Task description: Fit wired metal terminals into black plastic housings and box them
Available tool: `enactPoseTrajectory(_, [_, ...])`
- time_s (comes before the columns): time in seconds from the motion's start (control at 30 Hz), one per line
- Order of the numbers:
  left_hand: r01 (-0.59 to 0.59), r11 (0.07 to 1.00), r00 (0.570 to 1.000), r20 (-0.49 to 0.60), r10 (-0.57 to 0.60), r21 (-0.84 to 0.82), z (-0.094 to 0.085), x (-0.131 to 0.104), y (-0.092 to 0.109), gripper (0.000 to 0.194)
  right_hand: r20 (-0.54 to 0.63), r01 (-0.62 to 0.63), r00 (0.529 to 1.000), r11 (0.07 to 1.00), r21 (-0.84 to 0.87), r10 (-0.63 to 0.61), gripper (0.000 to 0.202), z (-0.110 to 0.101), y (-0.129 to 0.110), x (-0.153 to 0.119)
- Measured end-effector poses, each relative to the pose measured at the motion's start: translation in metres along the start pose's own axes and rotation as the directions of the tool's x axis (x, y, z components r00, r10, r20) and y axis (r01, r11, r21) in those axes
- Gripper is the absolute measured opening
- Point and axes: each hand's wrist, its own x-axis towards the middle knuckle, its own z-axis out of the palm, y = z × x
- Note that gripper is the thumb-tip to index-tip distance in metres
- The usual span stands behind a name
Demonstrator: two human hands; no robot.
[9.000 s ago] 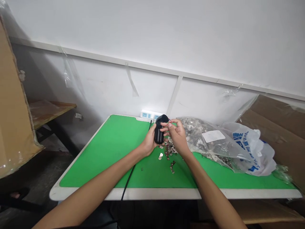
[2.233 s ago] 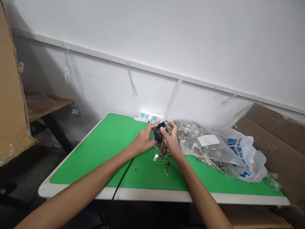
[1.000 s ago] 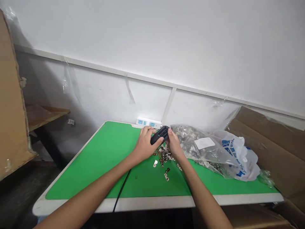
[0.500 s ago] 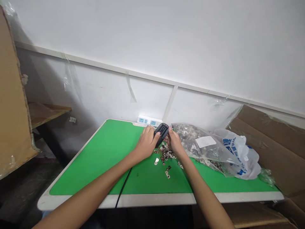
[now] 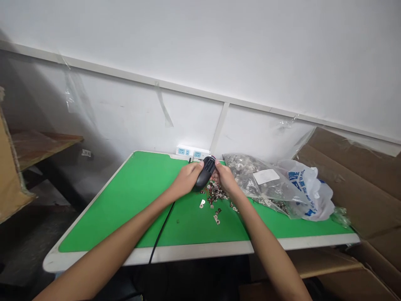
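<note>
The left hand (image 5: 187,180) curls around the near end of a small black oblong plastic device (image 5: 205,172), fingers closed on its body. The right hand (image 5: 224,180) meets it from the other side, fingertips pinched on the device's far end; whatever they press there is too small to make out. The device is held between both hands just above the green tabletop (image 5: 134,196), near its back edge. Much of its underside is hidden by the left palm.

Directly under the hands lies a loose scatter of small silvery metal parts (image 5: 215,196), a few strayed toward the front; their exact shape is hard to tell. A thin black cable (image 5: 160,234) runs from below the left wrist across the mat and drops over the front edge; its upper end is hidden behind the hand.

Just right of the right hand rests a clear plastic bag (image 5: 250,177) stuffed with many more of the same metal parts, carrying a white label. Against it lies a white plastic bag with blue print (image 5: 308,190), contents unseen. A white power strip (image 5: 189,151) sits at the back edge, partly covered by the device. A brown cardboard box (image 5: 363,175) is cut off at the right.
</note>
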Motion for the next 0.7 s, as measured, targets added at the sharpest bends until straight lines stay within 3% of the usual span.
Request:
enactPoseTrajectory(0.1, [0.121,0.973,0.993,0.013,-0.121,-0.195,-0.004,0.004,0.001,0.071,0.064,-0.087,0.995,0.991,0.097,0.081,0.050,0.001,0.005,-0.001])
enactPoseTrajectory(0.23, [0.172,0.928,0.978,-0.056,-0.202,-0.331,-0.004,0.009,-0.004,0.069,0.123,-0.198,0.976,0.968,0.152,0.180,0.042,0.003,0.011,-0.002])
enactPoseTrajectory(0.4, [0.165,0.929,0.981,-0.039,-0.188,-0.332,-0.004,0.009,-0.006,0.067,0.133,-0.239,0.967,0.958,0.160,0.219,0.042,0.005,0.012,-0.001])
enactPoseTrajectory(0.47, [0.106,0.967,0.986,-0.099,-0.132,-0.230,-0.008,0.009,-0.005,0.064,0.079,-0.201,0.978,0.969,0.147,0.191,0.044,0.006,0.010,-0.001])
enactPoseTrajectory(0.53, [-0.018,0.999,0.991,-0.133,0.014,-0.032,-0.014,0.008,-0.005,0.058,-0.024,-0.111,0.993,0.989,0.093,0.113,0.049,0.008,0.006,-0.002])
enactPoseTrajectory(0.63, [-0.281,0.911,0.955,-0.004,0.296,0.301,-0.022,0.008,-0.009,0.056,-0.145,0.089,0.983,0.986,-0.143,-0.110,0.060,0.012,-0.002,-0.007])
enactPoseTrajectory(0.7, [-0.398,0.831,0.913,0.075,0.401,0.389,-0.024,0.007,-0.015,0.064,-0.136,0.230,0.947,0.908,-0.351,-0.292,0.064,0.014,-0.006,-0.013])
